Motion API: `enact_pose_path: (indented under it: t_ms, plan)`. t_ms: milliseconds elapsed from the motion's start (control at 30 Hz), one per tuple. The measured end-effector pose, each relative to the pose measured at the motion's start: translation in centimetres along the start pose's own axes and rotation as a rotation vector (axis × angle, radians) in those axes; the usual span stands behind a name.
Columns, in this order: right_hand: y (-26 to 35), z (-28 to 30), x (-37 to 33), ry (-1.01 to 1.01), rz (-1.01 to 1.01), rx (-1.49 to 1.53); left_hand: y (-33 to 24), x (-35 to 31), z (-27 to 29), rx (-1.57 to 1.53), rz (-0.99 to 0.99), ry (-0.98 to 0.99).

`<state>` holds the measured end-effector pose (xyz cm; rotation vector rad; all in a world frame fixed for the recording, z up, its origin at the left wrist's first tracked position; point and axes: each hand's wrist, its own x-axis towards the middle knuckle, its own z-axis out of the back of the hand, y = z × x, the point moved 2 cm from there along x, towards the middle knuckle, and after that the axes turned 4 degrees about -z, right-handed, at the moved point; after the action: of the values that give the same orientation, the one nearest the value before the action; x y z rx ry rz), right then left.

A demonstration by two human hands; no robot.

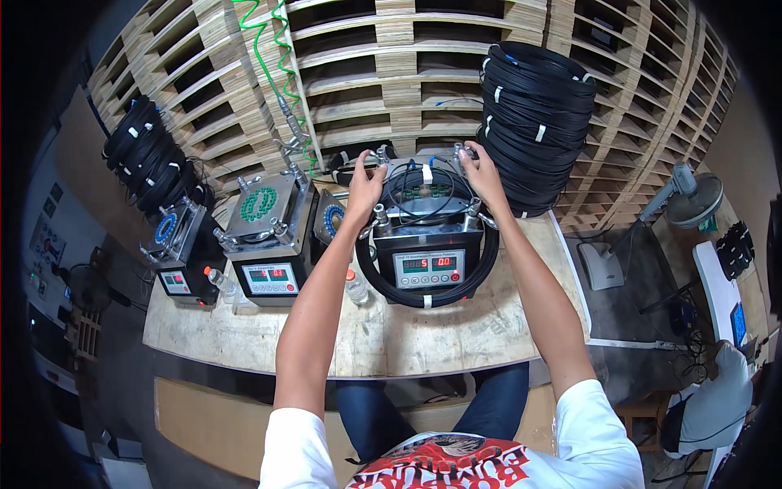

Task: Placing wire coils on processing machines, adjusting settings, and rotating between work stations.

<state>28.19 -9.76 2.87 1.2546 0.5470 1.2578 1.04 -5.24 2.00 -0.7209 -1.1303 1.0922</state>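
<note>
Black cable is wound in a coil [489,257] that encircles the near machine [428,251], its lower edge passing in front of the panel, which shows red digits. White ties bind the coil at its near and far sides. The machine stands at the far middle of the wooden surface [383,342], with a metal clamp at each top corner. The left hand [366,186] has thumb and fingers bent about the far left clamp [382,155]; the right hand [482,174] is likewise at the far right clamp [460,153]. I cannot tell whether either hand grips firmly or only touches.

Left of this machine stands a second machine [270,281] with a green ring [259,204] on top, and farther left a third [186,285] with a blue ring [166,228]. A bottle [356,290] with an orange cap stands between the near and second machines. On the right, a tall stack of black coils [538,130] rises before the wooden pallets [350,45]. A green hose [261,41] hangs at the far left.
</note>
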Motion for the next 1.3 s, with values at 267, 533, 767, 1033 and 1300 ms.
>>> enact_pose_path:
  t_ms: [267, 533, 767, 1033, 1300]
  plan:
    - [-1.6, -0.1, 1.0, 0.008, 0.069, 0.11, 0.8, 0.3, -0.2, -0.034, -0.035, -0.057]
    - [-0.7, 0.1, 0.3, -0.06, 0.048, -0.063, -0.4, -0.4, -0.2, -0.097, -0.016, -0.03]
    - [-1.1, -0.1, 0.8, 0.008, 0.067, 0.06, 0.2, 0.3, -0.4, -0.07, -0.028, -0.036]
    - [-1.4, -0.3, 0.9, 0.043, 0.11, 0.193, 0.5, 0.1, -0.1, -0.117, -0.046, -0.045]
    - [-0.3, -0.2, 0.3, -0.033, 0.086, 0.002, -0.1, -0.1, 0.2, -0.081, -0.03, -0.012]
